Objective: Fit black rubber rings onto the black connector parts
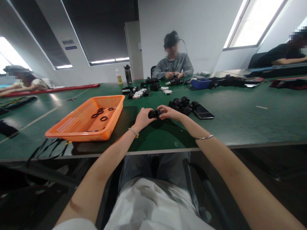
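Note:
My left hand [142, 117] and my right hand [169, 112] meet over the green table [240, 121], both closed on one small black cylindrical part [154, 113] held between them just above the surface. A pile of similar black parts [183, 104] lies just beyond my right hand. An orange mesh basket [72, 127] stands to the left of my left hand, with several black rubber rings [102, 114] inside it.
A black phone [203, 112] lies right of the pile. Black and white parts [139, 92] lie mid-table, a bottle [118, 77] and flask [128, 74] behind. A person in grey [173, 65] sits opposite handling parts. Other people lean on the table at far left and right.

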